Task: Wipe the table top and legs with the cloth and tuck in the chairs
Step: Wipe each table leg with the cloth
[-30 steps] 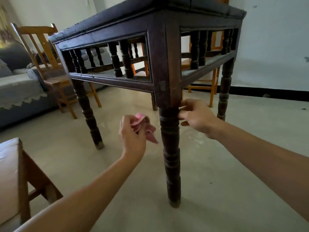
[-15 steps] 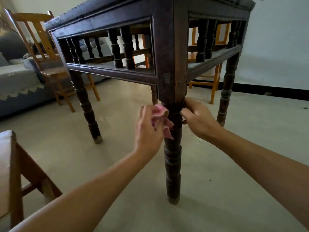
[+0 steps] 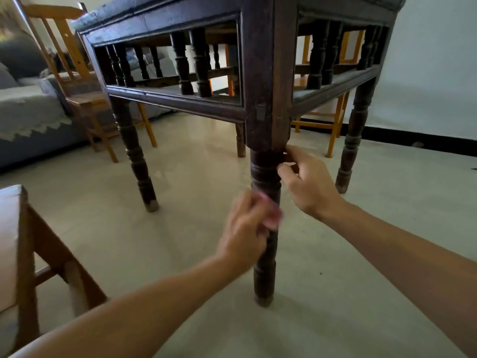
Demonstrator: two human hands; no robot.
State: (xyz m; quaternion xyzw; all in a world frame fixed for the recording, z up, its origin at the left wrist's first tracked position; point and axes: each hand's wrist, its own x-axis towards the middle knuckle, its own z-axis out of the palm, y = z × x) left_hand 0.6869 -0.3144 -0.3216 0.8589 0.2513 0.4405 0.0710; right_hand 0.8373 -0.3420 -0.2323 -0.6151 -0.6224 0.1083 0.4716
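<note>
A dark wooden table (image 3: pixel 260 73) with turned legs fills the upper view. Its nearest leg (image 3: pixel 264 267) stands in front of me. My left hand (image 3: pixel 245 228) holds a pink cloth (image 3: pixel 271 215) pressed against the middle of that leg; the hand and cloth are blurred. My right hand (image 3: pixel 309 182) grips the top of the same leg just under the table's corner, fingers curled round it.
A light wooden chair (image 3: pixel 74 73) stands at the far left side of the table, and another chair (image 3: pixel 335 120) behind it at the right. A brown wooden seat (image 3: pixel 15 241) is close at my left. A grey sofa (image 3: pixel 28 112) lies at the left. The floor is pale tile.
My left hand with the cloth has come onto the near leg and slid down it. My right hand stays at the leg's top. The view has moved closer.
</note>
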